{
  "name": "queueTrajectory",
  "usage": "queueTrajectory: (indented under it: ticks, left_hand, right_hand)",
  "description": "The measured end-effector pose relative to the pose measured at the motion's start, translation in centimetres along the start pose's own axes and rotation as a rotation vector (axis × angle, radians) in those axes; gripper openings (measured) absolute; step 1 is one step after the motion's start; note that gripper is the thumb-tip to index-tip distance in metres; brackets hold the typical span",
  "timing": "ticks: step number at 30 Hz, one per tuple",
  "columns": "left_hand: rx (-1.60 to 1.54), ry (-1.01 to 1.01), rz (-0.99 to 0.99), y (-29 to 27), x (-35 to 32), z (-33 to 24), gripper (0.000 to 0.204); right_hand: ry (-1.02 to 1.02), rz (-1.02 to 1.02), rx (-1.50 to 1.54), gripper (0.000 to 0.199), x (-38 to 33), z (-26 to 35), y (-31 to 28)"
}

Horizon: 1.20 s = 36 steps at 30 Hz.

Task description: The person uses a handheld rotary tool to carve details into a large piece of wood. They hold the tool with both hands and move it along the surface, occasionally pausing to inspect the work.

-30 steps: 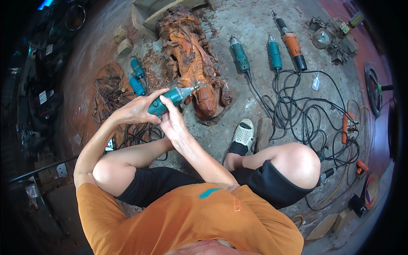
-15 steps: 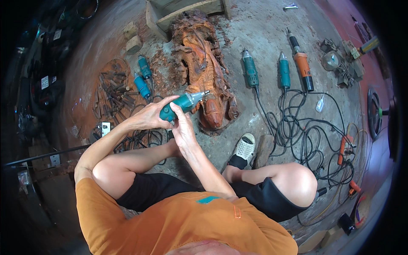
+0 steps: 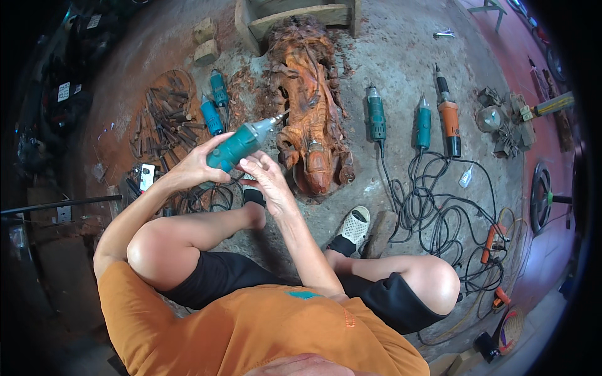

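Two teal grinders and an orange-and-black one lie side by side on the concrete floor, their black cords tangled below them. Further left, two small blue tools rest beside a heap of chisels. A pale sandal sits near the cords.
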<state>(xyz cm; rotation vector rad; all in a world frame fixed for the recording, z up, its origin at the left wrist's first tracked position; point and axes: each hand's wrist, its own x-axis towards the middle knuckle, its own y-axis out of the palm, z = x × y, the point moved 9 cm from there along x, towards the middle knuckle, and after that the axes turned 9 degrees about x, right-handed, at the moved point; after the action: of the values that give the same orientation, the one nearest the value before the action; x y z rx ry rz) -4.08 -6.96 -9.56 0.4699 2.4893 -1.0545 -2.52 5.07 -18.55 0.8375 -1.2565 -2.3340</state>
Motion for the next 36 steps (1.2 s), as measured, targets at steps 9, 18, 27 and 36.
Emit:
queueTrajectory:
  ticks: [9, 18, 27, 36]
  left_hand:
    - [-0.385, -0.148, -0.184, 0.9, -2.5, 5.8, 0.095]
    - [-0.279, -0.122, -0.082, 2.5, -2.1, 6.4, 0.094]
    - [-0.260, -0.141, -0.083, 2.4, -2.3, 6.1, 0.095]
    - [-0.266, -0.196, -0.064, 3.2, -1.0, 5.3, 0.096]
  right_hand:
    - [-0.571, -0.543, -0.353, 0.029, -3.2, 16.2, -8.6]
    - [-0.441, -0.697, -0.541, 0.037, 2.9, 22.9, -21.3]
    - [-0.097, -0.621, -0.431, 0.043, 11.2, 17.3, -29.9]
    - [-0.122, -0.480, -0.237, 0.039, 12.4, 17.3, -24.7]
